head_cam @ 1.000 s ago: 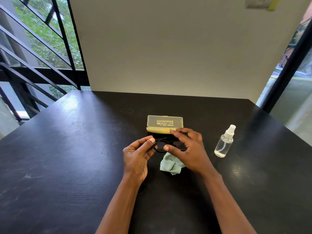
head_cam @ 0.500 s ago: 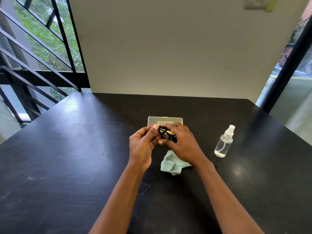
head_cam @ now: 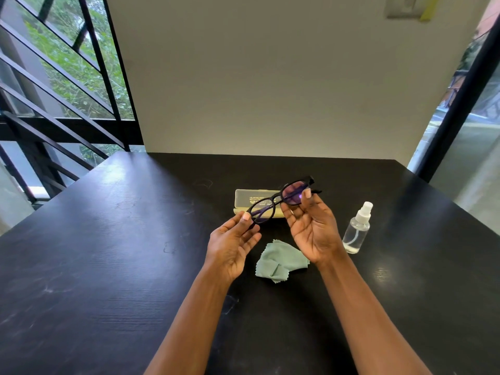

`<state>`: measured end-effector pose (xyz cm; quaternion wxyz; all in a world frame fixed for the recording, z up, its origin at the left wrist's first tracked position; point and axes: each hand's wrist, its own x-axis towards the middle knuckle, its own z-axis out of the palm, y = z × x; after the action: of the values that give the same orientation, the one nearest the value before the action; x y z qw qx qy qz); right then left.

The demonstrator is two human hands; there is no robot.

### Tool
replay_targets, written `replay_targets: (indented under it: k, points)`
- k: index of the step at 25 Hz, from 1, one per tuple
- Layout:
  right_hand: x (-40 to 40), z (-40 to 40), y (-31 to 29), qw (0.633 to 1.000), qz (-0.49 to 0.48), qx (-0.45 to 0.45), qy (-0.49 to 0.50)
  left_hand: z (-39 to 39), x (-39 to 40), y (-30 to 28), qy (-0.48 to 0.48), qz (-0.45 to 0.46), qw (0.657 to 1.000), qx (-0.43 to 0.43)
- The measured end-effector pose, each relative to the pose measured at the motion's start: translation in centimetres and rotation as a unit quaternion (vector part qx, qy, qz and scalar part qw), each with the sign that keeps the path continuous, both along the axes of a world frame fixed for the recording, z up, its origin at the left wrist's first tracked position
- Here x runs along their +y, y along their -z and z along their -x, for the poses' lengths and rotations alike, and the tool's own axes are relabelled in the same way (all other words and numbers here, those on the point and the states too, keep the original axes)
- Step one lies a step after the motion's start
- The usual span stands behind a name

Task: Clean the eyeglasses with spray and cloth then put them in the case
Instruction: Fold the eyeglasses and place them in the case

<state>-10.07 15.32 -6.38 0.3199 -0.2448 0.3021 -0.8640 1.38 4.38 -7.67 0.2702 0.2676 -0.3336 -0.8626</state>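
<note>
Above the middle of the black table point(head_cam: 113, 266), the eyeglasses point(head_cam: 281, 201) are now raised and spread between both hands, whereas half a second earlier they were bunched low between the fingertips, just in front of the case point(head_cam: 244, 198), and a second ago they lay at table level under the hands. One pair of eyeglasses, one case, one cloth point(head_cam: 280, 259), one spray bottle point(head_cam: 356, 228) and two hands are in view. The left hand point(head_cam: 232, 246), palm turned upward, pinches the lower left end of the black frame between thumb and fingertips; the right hand point(head_cam: 311, 228), palm facing the camera, pinches the frame at the higher right lens, so the glasses slope up toward the right (the folded temples show behind the lenses). The pale yellow case lies closed on the table behind the glasses, partly hidden by them. The green cloth lies crumpled on the table below and between the hands. The clear bottle stands upright just right of the right hand, apart from it.
</note>
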Motion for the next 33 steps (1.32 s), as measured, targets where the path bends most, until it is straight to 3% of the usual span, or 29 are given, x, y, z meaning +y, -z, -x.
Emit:
replay_targets:
  k: [4, 8, 17, 22, 25, 33]
  points:
    - [0.1, 0.3, 1.0, 0.999, -0.005, -0.042, -0.016, 0.1, -0.1, 0.1, -0.009, -0.013, 1.000, 0.026]
    - [0.1, 1.0, 1.5, 0.994, -0.081, -0.064, 0.041, 0.0, -1.1, 0.1, -0.046, 0.013, 0.999, 0.007]
    - [-1.2, 3.7, 0.0, 0.964, -0.232, 0.028, 0.130, 1.8, -3.4, -1.9, -0.060, 0.115, 0.991, -0.031]
    - [-2.7, 5.4, -1.3, 0.933, -0.298, 0.096, 0.178, 4.0, -5.3, -2.7, -0.068, 0.181, 0.977, -0.085]
    - [-3.1, 5.9, -1.5, 0.892, -0.373, 0.139, 0.215, 5.3, -6.4, -2.7, -0.082, 0.224, 0.962, -0.135]
    - [-3.5, 6.4, -0.2, 0.826, -0.460, 0.186, 0.267, 6.9, -7.3, -1.4, -0.076, 0.307, 0.920, -0.232]
